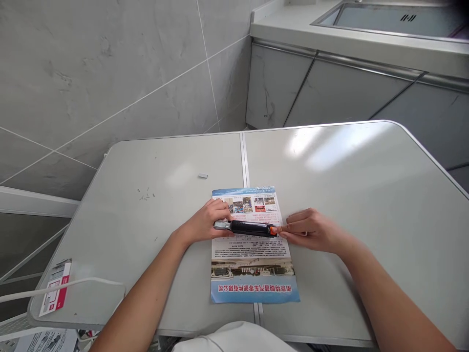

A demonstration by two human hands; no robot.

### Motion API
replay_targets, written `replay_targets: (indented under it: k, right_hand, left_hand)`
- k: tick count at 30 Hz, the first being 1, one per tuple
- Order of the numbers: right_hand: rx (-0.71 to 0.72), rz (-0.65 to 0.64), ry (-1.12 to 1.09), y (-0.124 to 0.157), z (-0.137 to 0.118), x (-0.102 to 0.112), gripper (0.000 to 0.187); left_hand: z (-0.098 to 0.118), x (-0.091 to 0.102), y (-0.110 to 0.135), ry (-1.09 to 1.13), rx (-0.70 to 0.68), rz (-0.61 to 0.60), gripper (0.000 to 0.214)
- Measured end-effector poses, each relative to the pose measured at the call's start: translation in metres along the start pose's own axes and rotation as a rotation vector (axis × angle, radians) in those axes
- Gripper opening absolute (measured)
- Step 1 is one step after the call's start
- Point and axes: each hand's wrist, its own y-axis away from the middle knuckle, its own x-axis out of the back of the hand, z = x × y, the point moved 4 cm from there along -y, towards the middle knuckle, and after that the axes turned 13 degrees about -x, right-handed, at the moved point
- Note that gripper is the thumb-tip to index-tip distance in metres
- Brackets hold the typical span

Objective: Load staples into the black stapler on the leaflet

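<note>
A black stapler [252, 228] with a metal front end and an orange tab lies crosswise over a printed leaflet [252, 274] on the table. My left hand [205, 221] is closed around the stapler's metal end, its fingers bent and partly behind it. At the other end, my right hand [311, 230] has its thumb and fingertips on the orange tab. The stapler looks closed. The leaflet is upside down to me, with blue bands, small photos and printed text. Its middle is partly hidden by the stapler and my hands.
A small grey strip, like a stick of staples [202, 175], lies beyond the leaflet. Tiny loose bits [146, 194] are scattered to the left. A red and white box [56, 288] and a white cable [73, 282] are at the left edge. A sink counter [351, 39] stands behind.
</note>
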Motion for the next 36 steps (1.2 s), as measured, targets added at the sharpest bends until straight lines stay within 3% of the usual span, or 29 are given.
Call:
replay_targets:
  k: [4, 6, 9, 13, 15, 17, 19, 21, 23, 25, 28, 34, 36]
  right_hand:
    - [-0.022, 0.224, -0.151, -0.008, -0.014, -0.009, 0.016]
    - [-0.087, 0.308, -0.109, -0.012, -0.021, -0.02, 0.02]
    - [-0.146, 0.215, 0.045, -0.02, -0.028, -0.044, 0.047]
    - [-0.101, 0.134, 0.088, -0.022, -0.026, -0.062, 0.035]
    - [-0.03, 0.193, 0.072, -0.019, -0.026, -0.061, 0.034]
    - [0.035, 0.308, 0.066, -0.016, -0.03, -0.055, 0.039]
    - [0.097, 0.441, 0.112, -0.012, -0.036, -0.047, 0.043]
    - [0.17, 0.568, 0.233, -0.007, -0.045, -0.04, 0.042]
    - [0.245, 0.655, 0.401, -0.003, -0.054, -0.038, 0.037]
    - [0.317, 0.687, 0.559, 0.001, -0.061, -0.041, 0.032]
    - [0.391, 0.681, 0.695, 0.007, -0.063, -0.048, 0.027]
    - [0.323, 0.583, 0.584, 0.012, -0.049, -0.057, 0.054]
    - [0.34, 0.559, 0.56, 0.011, -0.049, -0.058, 0.054]
  left_hand:
    - [0.0, -0.001, 0.001, -0.006, 0.0, -0.011, 0.028]
    - [0.001, -0.001, 0.0, -0.004, -0.002, -0.019, 0.029]
    - [0.001, -0.001, 0.0, 0.003, 0.002, -0.022, 0.029]
    - [0.003, 0.001, 0.003, 0.055, -0.022, 0.011, 0.037]
    - [0.005, 0.006, 0.005, 0.129, -0.042, 0.132, 0.051]
    - [0.006, 0.013, 0.008, 0.261, -0.036, 0.338, 0.061]
    - [0.006, 0.018, 0.01, 0.487, 0.018, 0.548, 0.06]
    - [0.004, 0.017, 0.01, 0.795, 0.099, 0.66, 0.054]
    - [0.003, 0.01, 0.006, 1.128, 0.175, 0.598, 0.052]
    - [0.004, -0.001, 0.005, 1.395, 0.244, 0.42, 0.06]
    - [0.003, -0.01, 0.01, 1.591, 0.321, 0.261, 0.07]
    - [-0.005, -0.01, 0.014, 1.624, 0.366, 0.301, 0.057]
    - [-0.006, -0.01, 0.014, 1.595, 0.371, 0.322, 0.049]
